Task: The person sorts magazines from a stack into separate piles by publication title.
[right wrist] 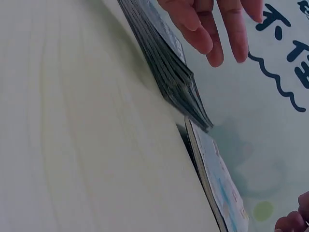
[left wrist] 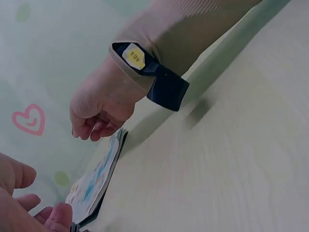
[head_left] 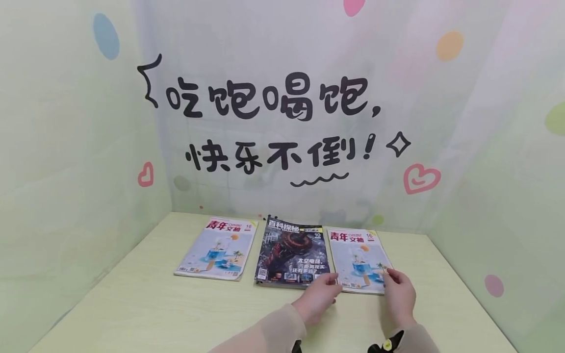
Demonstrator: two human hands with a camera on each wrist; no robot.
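Observation:
My left hand (head_left: 319, 295) hovers by the gap between the dark-covered magazine stack (head_left: 289, 250) and the right-hand white magazine (head_left: 353, 255), fingers loosely extended. In the right wrist view, this left hand (right wrist: 212, 24) appears above the stack's thick page edges (right wrist: 164, 63). Beside the white magazine's right edge is my right hand (head_left: 400, 296), fingers loosely bent. The left wrist view shows the right hand (left wrist: 104, 108) over that magazine (left wrist: 99, 179), and the right wrist view has space between its fingertips (right wrist: 289, 222) and the cover. Neither hand visibly grips anything.
Another white magazine (head_left: 216, 250) with the same beach cover lies at the left. All rest on a pale wood table (head_left: 150, 309). Printed fabric walls (head_left: 282, 54) with black lettering, dots and hearts enclose the back and both sides.

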